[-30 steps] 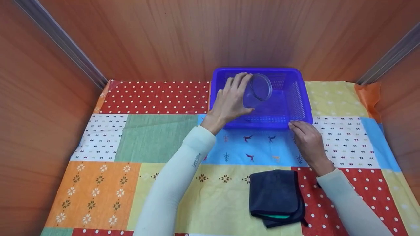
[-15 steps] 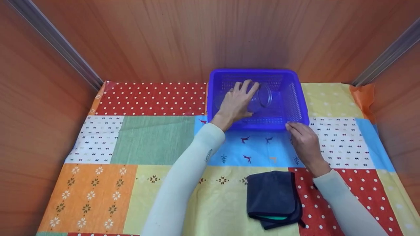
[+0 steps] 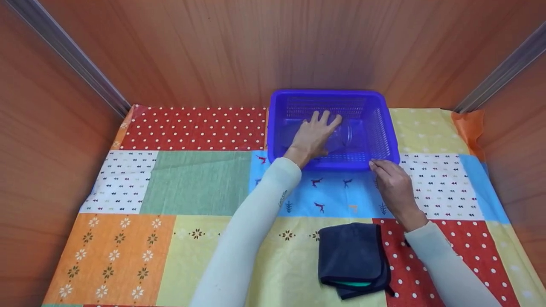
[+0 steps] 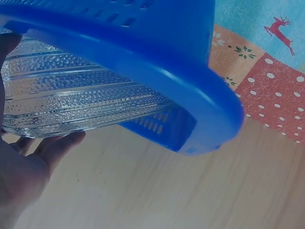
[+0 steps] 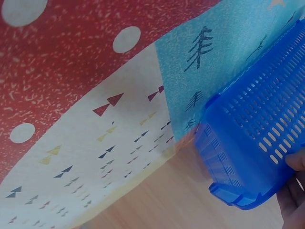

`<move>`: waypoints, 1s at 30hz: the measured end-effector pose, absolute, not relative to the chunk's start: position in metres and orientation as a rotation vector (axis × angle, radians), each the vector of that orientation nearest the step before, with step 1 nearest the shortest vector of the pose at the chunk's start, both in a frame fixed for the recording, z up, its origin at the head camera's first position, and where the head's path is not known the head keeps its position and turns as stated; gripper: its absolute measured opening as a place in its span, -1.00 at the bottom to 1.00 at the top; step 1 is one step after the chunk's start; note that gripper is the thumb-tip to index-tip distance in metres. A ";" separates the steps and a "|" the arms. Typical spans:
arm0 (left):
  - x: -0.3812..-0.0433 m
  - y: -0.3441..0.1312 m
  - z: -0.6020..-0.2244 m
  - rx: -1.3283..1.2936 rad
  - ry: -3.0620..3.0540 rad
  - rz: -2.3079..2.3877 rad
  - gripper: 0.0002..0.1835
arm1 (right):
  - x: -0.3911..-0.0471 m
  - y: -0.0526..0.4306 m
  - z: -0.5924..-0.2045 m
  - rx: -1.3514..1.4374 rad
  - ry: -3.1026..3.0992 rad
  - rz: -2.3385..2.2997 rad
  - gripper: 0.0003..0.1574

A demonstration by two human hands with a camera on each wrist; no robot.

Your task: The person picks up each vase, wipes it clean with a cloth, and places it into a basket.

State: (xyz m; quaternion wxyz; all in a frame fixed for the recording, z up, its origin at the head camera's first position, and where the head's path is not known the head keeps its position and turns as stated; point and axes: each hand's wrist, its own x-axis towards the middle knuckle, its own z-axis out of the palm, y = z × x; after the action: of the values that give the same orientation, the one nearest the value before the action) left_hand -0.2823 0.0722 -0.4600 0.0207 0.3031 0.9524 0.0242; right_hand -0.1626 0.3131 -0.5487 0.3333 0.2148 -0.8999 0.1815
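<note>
My left hand (image 3: pixel 313 136) reaches down into the purple-blue plastic basket (image 3: pixel 328 92). It holds a clear ribbed jar (image 4: pixel 71 90), which lies on its side with its round rim to the right. In the left wrist view the fingertips (image 4: pixel 66 143) wrap against the jar's dimpled wall, inside the basket's rim. The palm hides much of the jar from above. At the basket's front right corner my right hand (image 3: pixel 394 183) pinches the rim between thumb and fingers; the right wrist view shows the thumb (image 5: pixel 296 161) on the slotted wall.
A folded dark cloth case (image 3: pixel 352 253) with a green edge inside lies in front, left of my right forearm. Patchwork cloth (image 3: pixel 200 183) covers the table. Wooden panels (image 3: pixel 239 51) stand behind and on both sides, the back one close behind the basket.
My left hand has lowered the jar from above the basket down into it, tipping it further onto its side. The right hand keeps its hold on the basket's corner.
</note>
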 end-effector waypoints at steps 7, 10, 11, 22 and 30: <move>-0.287 0.081 -0.466 0.942 2.920 -0.090 0.10 | -0.163 0.314 -0.552 0.574 -2.340 0.471 -0.58; -0.287 0.086 -0.468 0.957 2.903 -0.151 0.08 | -0.163 0.315 -0.552 0.578 -2.347 0.463 -0.59; -0.287 0.088 -0.468 0.967 2.897 -0.169 0.06 | -0.163 0.315 -0.552 0.577 -2.349 0.466 -0.58; -0.289 0.104 -0.472 1.050 2.857 -0.477 -0.07 | -0.159 0.312 -0.547 0.554 -2.364 0.512 -0.59; -0.297 0.110 -0.475 1.044 2.822 -0.622 -0.17 | -0.156 0.313 -0.543 0.558 -2.377 0.518 -0.58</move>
State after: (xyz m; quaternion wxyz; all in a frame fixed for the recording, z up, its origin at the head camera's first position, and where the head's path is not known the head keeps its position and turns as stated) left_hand -0.2974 0.1100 -0.4749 0.0343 0.3395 0.9180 -0.2022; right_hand -0.1559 0.3126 -0.5431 0.3173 0.2120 -0.9031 0.1968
